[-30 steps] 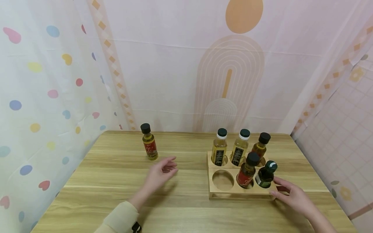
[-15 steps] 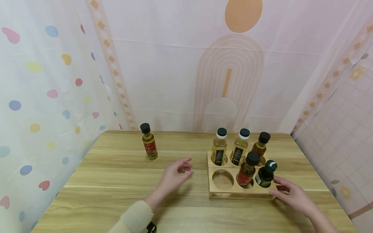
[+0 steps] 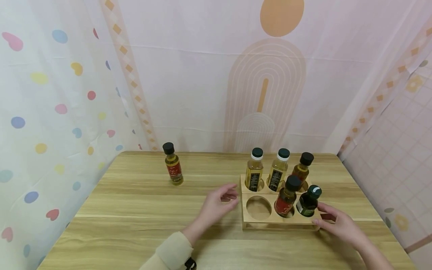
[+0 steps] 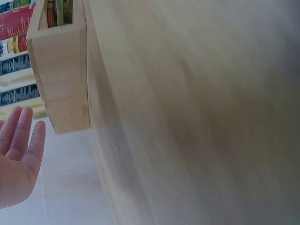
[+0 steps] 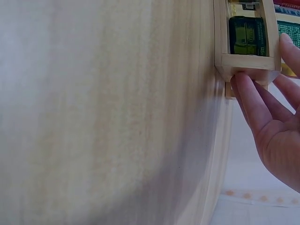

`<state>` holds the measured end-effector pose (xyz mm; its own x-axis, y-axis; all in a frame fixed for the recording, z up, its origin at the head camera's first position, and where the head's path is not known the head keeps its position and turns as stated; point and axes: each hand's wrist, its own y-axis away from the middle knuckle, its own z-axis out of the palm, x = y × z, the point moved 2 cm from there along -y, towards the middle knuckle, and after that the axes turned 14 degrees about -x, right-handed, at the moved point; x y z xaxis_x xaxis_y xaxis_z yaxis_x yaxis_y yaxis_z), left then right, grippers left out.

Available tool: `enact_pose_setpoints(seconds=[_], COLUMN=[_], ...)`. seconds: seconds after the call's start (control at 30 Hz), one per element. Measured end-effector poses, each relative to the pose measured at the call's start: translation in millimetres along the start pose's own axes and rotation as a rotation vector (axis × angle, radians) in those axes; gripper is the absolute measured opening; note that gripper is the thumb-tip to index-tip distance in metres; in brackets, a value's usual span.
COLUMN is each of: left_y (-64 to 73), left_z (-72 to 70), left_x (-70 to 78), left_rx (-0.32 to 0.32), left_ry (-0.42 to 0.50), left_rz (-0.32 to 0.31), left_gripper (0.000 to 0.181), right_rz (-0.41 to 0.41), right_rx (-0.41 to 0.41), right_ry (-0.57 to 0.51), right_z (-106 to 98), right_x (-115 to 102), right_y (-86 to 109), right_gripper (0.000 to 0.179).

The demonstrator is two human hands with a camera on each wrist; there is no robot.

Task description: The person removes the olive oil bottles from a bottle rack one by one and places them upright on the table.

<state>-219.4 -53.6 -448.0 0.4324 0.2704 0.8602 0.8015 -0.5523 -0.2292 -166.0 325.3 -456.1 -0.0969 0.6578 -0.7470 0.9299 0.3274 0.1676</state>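
A wooden bottle rack [image 3: 243, 212] with two stepped rows of round holes stands on the table. Two clear-yellow oil bottles [image 3: 254, 172] and a dark-capped red-label bottle [image 3: 301, 168] fill its back row. In front are another red-label bottle [image 3: 285, 202] and a dark green bottle [image 3: 308, 204]; the front-left hole is vacant. My right hand [image 3: 341, 227] grips the rack's right end, thumb at the front corner and fingers against the end panel, as the right wrist view shows. My left hand [image 3: 218, 202] is beside the rack's left end, fingers loosely extended, holding nothing.
One more red-label oil bottle [image 3: 173, 168] stands upright alone at the table's back left. The wood-grain table [image 3: 135, 210] runs back to a patterned curtain [image 3: 189, 93], with other curtains along both sides.
My left hand has moved right across the table, from near the lone bottle to the rack's left side. My right hand, the rack and the bottles have stayed in place.
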Motion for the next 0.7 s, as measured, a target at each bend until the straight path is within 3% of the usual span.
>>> enact_pose_setpoints(seconds=[0.3, 0.7], left_y=[-10.2, -26.9], left_z=[22.4, 49.2], left_x=[9.4, 29.8], left_rx=[-0.014, -0.039], left_ry=[0.079, 0.103], left_rz=[0.033, 0.111], left_gripper=[0.046, 0.046], right_rz=[0.015, -0.001], right_rx=[-0.009, -0.007], right_ry=[0.002, -0.002], right_z=[-1.0, 0.4], right_x=[0.4, -1.3], right_y=[-0.8, -0.9], right_gripper=[0.065, 0.064])
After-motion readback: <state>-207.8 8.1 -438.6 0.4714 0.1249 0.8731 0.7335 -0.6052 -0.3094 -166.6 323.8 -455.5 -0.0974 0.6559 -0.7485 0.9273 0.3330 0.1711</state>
